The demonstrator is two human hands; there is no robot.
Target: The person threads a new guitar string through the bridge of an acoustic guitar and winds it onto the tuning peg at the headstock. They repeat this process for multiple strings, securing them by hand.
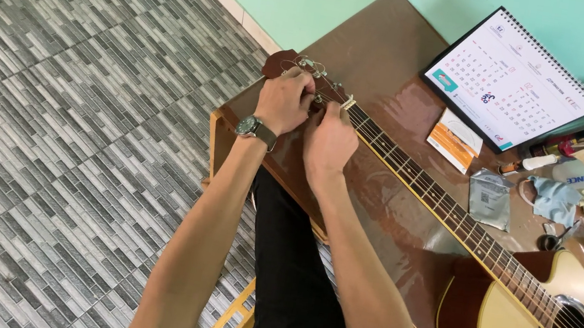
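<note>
Nearest us, our two bare forearms reach out to one acoustic guitar (519,298) lying flat on the glossy brown worktop (379,46). Our left hand (282,101), wearing a round watch (250,127), has its grip clenched around the headstock (298,69). Our right hand (328,140) pinches at the strings beside it. Beyond the grip stands one spiral calendar (512,81); one silver packet (489,197) lies nearer.

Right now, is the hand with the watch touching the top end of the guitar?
Touching. The head view shows the left hand, watch on its wrist, resting on the guitar headstock with its fingers curled over the tuning pegs and no gap between them.
</note>
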